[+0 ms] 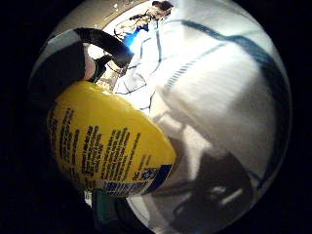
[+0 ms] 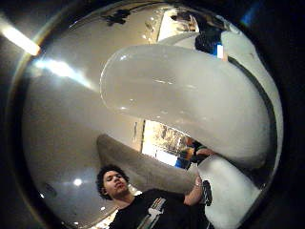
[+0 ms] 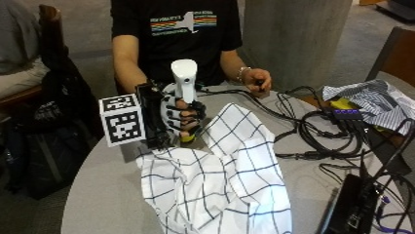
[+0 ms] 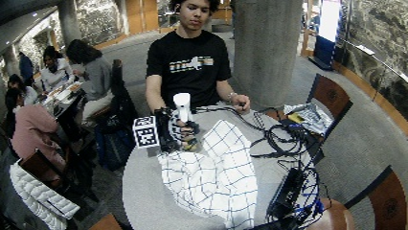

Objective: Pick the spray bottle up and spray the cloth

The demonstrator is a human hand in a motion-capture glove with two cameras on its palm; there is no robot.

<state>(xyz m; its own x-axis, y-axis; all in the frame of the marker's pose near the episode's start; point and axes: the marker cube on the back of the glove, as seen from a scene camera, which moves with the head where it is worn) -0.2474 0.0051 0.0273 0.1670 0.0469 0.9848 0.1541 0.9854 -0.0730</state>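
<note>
In the outside view my gloved right hand [image 3: 180, 117] grips a spray bottle [image 3: 184, 80] with a white head and yellow body, held upright just above the table's far left part. The white cloth with a dark grid [image 3: 227, 180] lies crumpled on the table right beside and in front of the bottle. The little finger side palm view is filled by the bottle's yellow label [image 1: 107, 146] with the cloth [image 1: 219, 83] beyond it. In the thumb side palm view the white spray head [image 2: 190, 95] looms close. In the wide view, the hand [image 4: 178, 132] holds the bottle [image 4: 182, 106] over the cloth [image 4: 213, 177].
The person's bare hand [image 3: 254, 80] rests at the table's far edge, holding a small black thing. A tangle of black cables [image 3: 317, 131] and devices covers the right side. A striped cloth [image 3: 373, 100] lies at the far right. The round grey table [image 3: 97, 195] has bare surface front left.
</note>
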